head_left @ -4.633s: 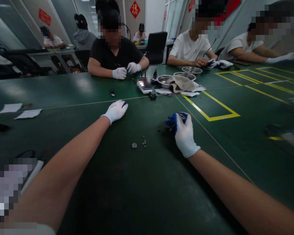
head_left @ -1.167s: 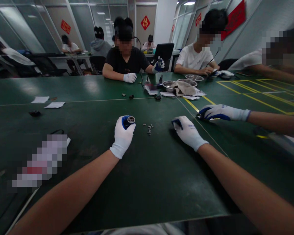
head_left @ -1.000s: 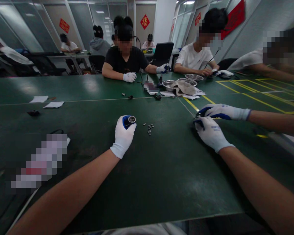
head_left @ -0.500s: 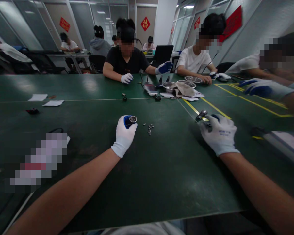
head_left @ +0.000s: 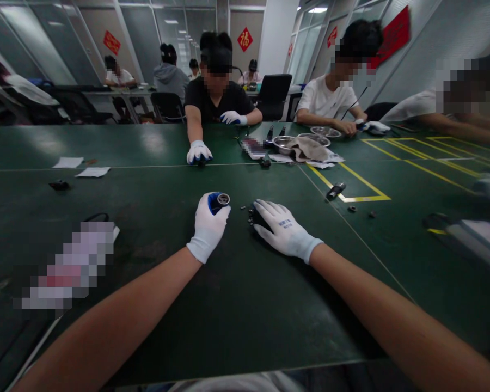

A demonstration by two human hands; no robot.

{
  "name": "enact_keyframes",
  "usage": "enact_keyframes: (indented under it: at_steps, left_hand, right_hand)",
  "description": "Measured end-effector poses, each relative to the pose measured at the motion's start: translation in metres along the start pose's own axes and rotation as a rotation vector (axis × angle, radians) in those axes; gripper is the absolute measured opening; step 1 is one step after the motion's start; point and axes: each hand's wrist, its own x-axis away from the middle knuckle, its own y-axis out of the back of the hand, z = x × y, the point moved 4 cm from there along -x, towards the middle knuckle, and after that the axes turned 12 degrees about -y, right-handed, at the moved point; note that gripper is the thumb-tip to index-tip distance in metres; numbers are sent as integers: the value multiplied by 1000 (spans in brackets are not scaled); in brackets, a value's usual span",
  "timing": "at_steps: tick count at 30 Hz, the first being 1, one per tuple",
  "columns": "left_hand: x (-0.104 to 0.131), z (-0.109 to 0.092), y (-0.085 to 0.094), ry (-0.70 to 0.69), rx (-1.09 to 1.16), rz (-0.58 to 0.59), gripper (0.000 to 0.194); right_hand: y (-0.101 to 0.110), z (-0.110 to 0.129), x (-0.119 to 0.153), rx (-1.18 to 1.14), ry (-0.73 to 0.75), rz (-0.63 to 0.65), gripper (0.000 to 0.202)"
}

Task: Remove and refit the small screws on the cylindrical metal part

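A dark cylindrical part with a round metal rim (head_left: 223, 200) is held upright in my left hand (head_left: 209, 226), whose gloved fingers wrap round it. To its right, my right hand (head_left: 281, 227) lies low over the green table, palm down, fingers apart. Several small metal nuts (head_left: 250, 220) are beside its thumb and fingertips, some perhaps hidden under the hand. Farther right, a dark cylindrical tool (head_left: 335, 191) lies by the yellow tape, with small dark rings (head_left: 352, 209) near it.
Across the table (head_left: 155, 337), a person's gloved hand (head_left: 198, 152) covers a small dark object. Metal bowls (head_left: 283, 144) and a grey cloth (head_left: 308, 148) are at the back. A blurred-out item (head_left: 75, 261) lies left, papers (head_left: 93, 172) beyond it, and a pale box (head_left: 485, 237) right.
My right hand has moved left from the tool and rings to the small nuts. The person opposite has reached forward with one hand and drawn the other in. My left hand keeps its hold.
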Motion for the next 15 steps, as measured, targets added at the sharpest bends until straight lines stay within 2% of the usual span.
enact_keyframes:
  at_steps: [5,15]
  left_hand:
    - [0,-1,0,-2,12,7,31]
    - [0,-8,1,8,-2,15,30]
  right_hand:
    - [0,1,-1,17,7,71,76]
    - [-2,0,-3,13,17,86,80]
